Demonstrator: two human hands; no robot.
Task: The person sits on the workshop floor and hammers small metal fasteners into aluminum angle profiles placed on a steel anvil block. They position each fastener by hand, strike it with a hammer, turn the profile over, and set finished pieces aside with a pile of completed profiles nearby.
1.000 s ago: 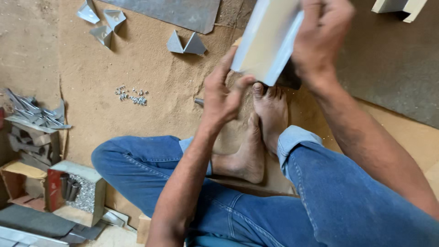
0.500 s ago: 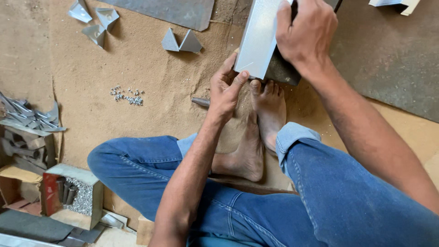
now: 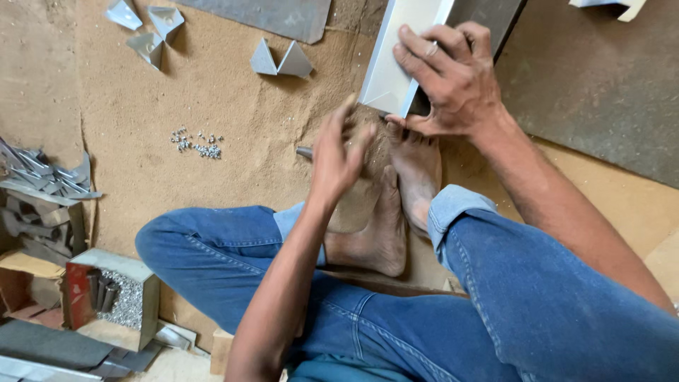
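The right hand (image 3: 453,81) lies flat on the long pale-grey folded sheet-metal channel (image 3: 396,60), fingers (image 3: 424,64) spread over its near end and thumb against its lower corner, pressing it down just above the bare feet (image 3: 396,205). The left hand (image 3: 339,152) hovers just left of that channel's near end, fingers loosely parted and pinching nothing, apart from the metal. Well to the left of the channel, on the brown fibreboard floor (image 3: 233,106), lie a scatter of small silver screws (image 3: 196,143) and folded grey metal corner pieces (image 3: 281,61).
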